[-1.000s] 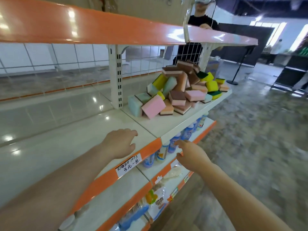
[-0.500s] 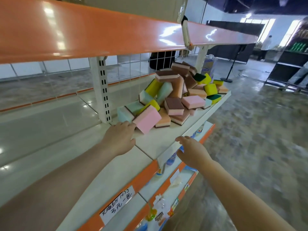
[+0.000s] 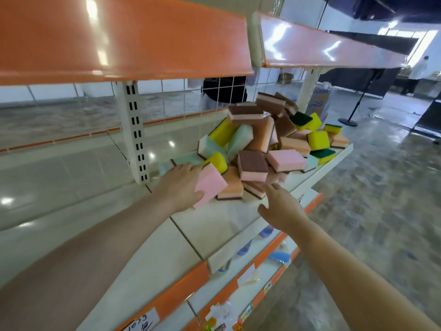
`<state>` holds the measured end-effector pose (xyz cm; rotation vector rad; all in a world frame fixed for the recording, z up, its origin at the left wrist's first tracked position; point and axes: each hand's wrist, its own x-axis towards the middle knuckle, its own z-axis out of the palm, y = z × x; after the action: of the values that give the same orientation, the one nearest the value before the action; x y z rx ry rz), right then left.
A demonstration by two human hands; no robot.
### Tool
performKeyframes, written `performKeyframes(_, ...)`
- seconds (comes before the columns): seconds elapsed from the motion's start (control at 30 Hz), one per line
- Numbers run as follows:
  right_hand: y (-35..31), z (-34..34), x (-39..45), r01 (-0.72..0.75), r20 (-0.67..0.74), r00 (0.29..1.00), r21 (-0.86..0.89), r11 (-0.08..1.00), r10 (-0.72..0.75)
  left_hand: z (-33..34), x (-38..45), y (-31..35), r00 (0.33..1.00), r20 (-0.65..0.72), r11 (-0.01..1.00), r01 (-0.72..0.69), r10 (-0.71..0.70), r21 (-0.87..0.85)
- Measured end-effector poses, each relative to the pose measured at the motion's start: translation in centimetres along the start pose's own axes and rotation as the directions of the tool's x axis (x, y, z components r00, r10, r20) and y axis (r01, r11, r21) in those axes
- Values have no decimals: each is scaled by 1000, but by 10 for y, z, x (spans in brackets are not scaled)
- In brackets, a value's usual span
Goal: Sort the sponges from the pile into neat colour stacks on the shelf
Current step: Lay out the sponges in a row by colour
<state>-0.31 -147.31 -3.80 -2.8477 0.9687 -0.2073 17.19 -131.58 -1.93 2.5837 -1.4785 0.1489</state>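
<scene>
A loose pile of sponges in pink, teal, yellow-green, orange and brown lies on the white shelf, right of the upright post. My left hand grips a pink sponge at the pile's near left edge, thumb on its front face, fingers over its top beside a teal sponge. My right hand hovers open with fingers spread just in front of the pile. Its fingertips are close to a brown-and-pink sponge without holding it.
An orange shelf overhangs just above the pile. A slotted white post stands left of the sponges. A lower shelf holds bottles and packets. A person stands behind the wire back panel. A pole stand is on the floor at right.
I have moved closer to the pile. My left hand went from the bare shelf onto the pink sponge and took hold of it. My right hand rose from the shelf edge toward the pile.
</scene>
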Motion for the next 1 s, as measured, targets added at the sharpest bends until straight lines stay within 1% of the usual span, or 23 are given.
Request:
performKeyframes(0.27, 21, -3, 47, 32, 11, 999, -23, 999, -32, 7, 26, 14, 998, -11, 998, 70, -70, -9)
performKeyframes(0.43, 25, -3, 73, 30, -30, 999, 24, 999, -29, 11, 33, 19, 993, -14, 993, 121, -121, 0)
performKeyframes(0.53, 26, -3, 86, 33, -72, 997, 18, 999, -32, 13, 34, 21, 989, -19, 988, 149, -148, 30)
performKeyframes(0.77, 26, -1, 106, 9, -84, 996, 4, 1000, -9, 13, 34, 20, 984, -42, 985, 172, -171, 13)
performKeyframes(0.9, 20, 3, 111, 14, -52, 999, 13, 1000, -13, 12, 32, 24, 982, -41, 983, 185, -184, 10)
performKeyframes(1.0, 14, 5, 113, -9, -58, 998, 20, 1000, 10, 11, 28, 27, 981, -40, 982, 190, -190, -2)
